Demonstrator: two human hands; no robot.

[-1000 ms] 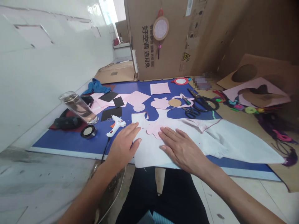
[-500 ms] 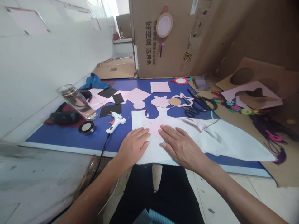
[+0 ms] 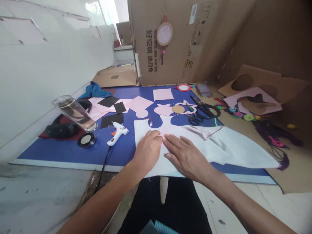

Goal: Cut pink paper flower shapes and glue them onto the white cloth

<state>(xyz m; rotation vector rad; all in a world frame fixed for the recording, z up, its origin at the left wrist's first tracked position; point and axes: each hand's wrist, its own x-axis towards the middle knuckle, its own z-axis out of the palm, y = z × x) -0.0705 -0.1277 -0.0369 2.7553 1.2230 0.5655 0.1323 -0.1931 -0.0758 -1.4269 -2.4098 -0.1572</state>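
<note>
A white cloth [image 3: 240,147] with cut-out curves along its far edge lies across the near side of the blue table mat. My right hand [image 3: 186,156] rests flat on it, fingers stretched out. Beside that, my left hand [image 3: 148,152] is closed on the cloth, its fingers bent under and the tips hidden; what they grip, if anything, I cannot make out. The two hands almost meet over a faint pinkish patch. A folded flap with a reddish edge [image 3: 206,132] rises from the cloth right of my right hand.
Left of the cloth are a white glue gun [image 3: 118,132], a round lid [image 3: 86,139] and a tilted glass bottle [image 3: 79,113]. Scissors [image 3: 206,109], pink paper shapes [image 3: 163,109] and black squares [image 3: 112,121] lie beyond. A cardboard box [image 3: 180,42] stands behind; trimmings [image 3: 248,117] lie right.
My left hand has moved right, towards my right hand, and its fingers have gone from flat to bent. My right hand stays flat on the cloth. The whole view has shifted slightly.
</note>
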